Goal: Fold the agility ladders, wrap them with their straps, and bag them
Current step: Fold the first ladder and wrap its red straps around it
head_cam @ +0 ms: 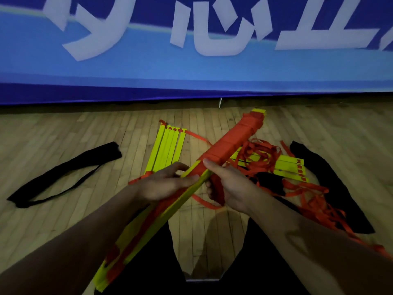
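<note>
Overhead, both hands gripping strap-wrapped ladder bundle, loose ladders beneath, black bags flanking

The right hand covers part of the orange strap; banner lettering is cropped above

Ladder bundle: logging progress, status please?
Both hands, left and right, grip ladder bundle, far half strap-wrapped. Two ladders unwrapped. Loose straps tangled alongside.
</note>
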Demonstrator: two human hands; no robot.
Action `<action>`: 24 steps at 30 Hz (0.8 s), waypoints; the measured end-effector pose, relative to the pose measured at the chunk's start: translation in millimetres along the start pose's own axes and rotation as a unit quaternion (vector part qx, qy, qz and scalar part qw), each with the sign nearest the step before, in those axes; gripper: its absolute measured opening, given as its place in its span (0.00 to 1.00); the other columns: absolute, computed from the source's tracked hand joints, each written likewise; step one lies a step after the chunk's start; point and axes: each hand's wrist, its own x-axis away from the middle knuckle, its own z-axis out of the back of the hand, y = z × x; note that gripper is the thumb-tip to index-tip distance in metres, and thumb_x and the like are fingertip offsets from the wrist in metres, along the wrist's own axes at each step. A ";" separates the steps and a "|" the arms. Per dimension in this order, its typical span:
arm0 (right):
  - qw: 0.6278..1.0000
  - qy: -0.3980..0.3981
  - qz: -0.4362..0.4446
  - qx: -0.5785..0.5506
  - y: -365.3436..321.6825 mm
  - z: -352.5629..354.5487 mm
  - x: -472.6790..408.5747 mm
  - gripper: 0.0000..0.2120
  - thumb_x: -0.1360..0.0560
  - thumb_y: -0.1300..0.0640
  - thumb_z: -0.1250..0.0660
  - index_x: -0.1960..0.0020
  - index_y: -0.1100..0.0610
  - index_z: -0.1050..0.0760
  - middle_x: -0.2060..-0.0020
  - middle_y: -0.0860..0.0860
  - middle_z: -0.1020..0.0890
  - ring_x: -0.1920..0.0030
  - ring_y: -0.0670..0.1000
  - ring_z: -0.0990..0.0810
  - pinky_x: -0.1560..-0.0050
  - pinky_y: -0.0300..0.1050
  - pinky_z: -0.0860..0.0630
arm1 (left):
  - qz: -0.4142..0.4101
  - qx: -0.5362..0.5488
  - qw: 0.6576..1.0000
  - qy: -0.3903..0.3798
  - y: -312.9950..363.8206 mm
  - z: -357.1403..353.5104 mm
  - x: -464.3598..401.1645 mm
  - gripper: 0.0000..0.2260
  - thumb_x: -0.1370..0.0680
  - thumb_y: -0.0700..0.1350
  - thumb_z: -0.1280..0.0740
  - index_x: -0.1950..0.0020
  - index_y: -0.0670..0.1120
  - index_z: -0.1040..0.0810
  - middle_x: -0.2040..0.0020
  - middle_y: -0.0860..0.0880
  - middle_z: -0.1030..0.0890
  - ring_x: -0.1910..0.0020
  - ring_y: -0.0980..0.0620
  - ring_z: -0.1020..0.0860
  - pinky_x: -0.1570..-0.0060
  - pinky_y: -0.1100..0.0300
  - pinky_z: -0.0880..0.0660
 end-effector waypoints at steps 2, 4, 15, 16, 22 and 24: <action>0.999 -0.026 0.025 -0.006 -3.2 1.1 -2.0 0.17 0.23 0.46 0.31 0.59 0.61 0.22 0.71 0.54 0.25 0.73 0.50 0.26 0.73 0.39 0.28 | 0.026 0.127 0.988 -0.086 -0.5 0.3 4.2 0.23 0.28 0.58 0.29 0.37 0.48 0.24 0.47 0.46 0.16 0.50 0.44 0.16 0.49 0.48 0.19; 0.998 -0.036 0.040 0.030 -6.2 4.1 -4.2 0.21 0.23 0.45 0.32 0.54 0.65 0.20 0.69 0.56 0.23 0.72 0.51 0.24 0.69 0.42 0.25 | 0.009 0.172 0.980 -0.102 -0.1 -5.3 6.6 0.16 0.25 0.49 0.28 0.40 0.44 0.22 0.53 0.44 0.16 0.60 0.45 0.17 0.61 0.54 0.20; 0.995 0.049 0.000 0.089 -9.4 -3.8 -6.5 0.22 0.24 0.38 0.32 0.57 0.59 0.20 0.71 0.55 0.21 0.74 0.51 0.23 0.74 0.39 0.27 | -0.104 -0.494 0.848 0.161 -13.4 -42.0 -13.1 0.35 0.23 0.64 0.39 0.22 0.52 0.48 0.39 0.42 0.26 0.40 0.41 0.27 0.41 0.49 0.28; 0.996 0.052 0.001 0.077 -7.3 -0.8 -5.2 0.20 0.23 0.42 0.32 0.56 0.60 0.20 0.71 0.55 0.21 0.74 0.51 0.23 0.75 0.39 0.28 | -0.104 -0.421 0.892 0.124 -10.1 -33.6 -9.5 0.33 0.23 0.64 0.38 0.23 0.54 0.46 0.40 0.44 0.25 0.42 0.44 0.25 0.43 0.50 0.26; 0.999 0.013 0.034 0.006 -7.6 6.1 -7.0 0.16 0.24 0.47 0.30 0.51 0.61 0.19 0.64 0.56 0.20 0.70 0.50 0.23 0.70 0.44 0.25 | 0.023 0.122 0.989 -0.076 14.9 -11.0 11.6 0.13 0.25 0.52 0.30 0.43 0.51 0.24 0.47 0.45 0.18 0.55 0.44 0.16 0.54 0.49 0.20; 0.999 0.003 0.034 0.031 -12.0 7.2 -6.4 0.18 0.23 0.46 0.31 0.51 0.62 0.19 0.64 0.57 0.19 0.70 0.51 0.21 0.70 0.43 0.24 | -0.003 0.152 0.985 -0.075 16.4 -11.5 12.2 0.09 0.25 0.46 0.29 0.46 0.48 0.22 0.54 0.43 0.19 0.63 0.45 0.18 0.63 0.54 0.21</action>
